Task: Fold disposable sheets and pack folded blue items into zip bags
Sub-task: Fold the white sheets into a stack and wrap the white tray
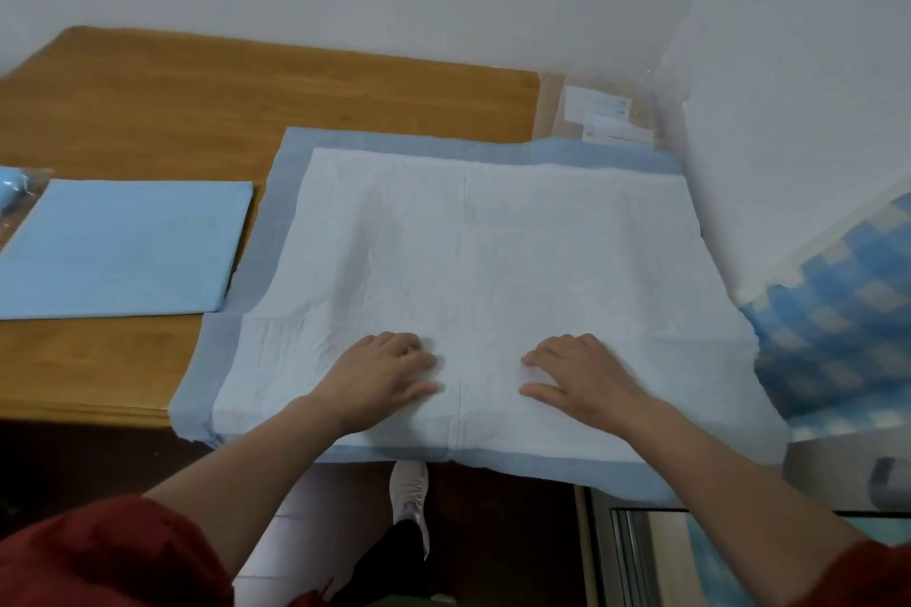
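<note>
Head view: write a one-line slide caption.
Left hand and right hand rest on an unfolded disposable sheet on a wooden table, a folded blue sheet beside it.

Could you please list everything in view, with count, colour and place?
disposable sheet: one, white with blue border, spread over the table's right part
folded sheet: one, light blue, on the table, left of the spread one
bagged item: one, blue in clear plastic, far left, cut off
clear bags: count unclear, transparent with white labels, far right corner
table: one, brown wood, under the sheets
checked fabric: one, blue and white, right of the table
shoe: one, white, on the floor below
left hand: one, fingers flat on the spread sheet
right hand: one, fingers flat beside it
</note>
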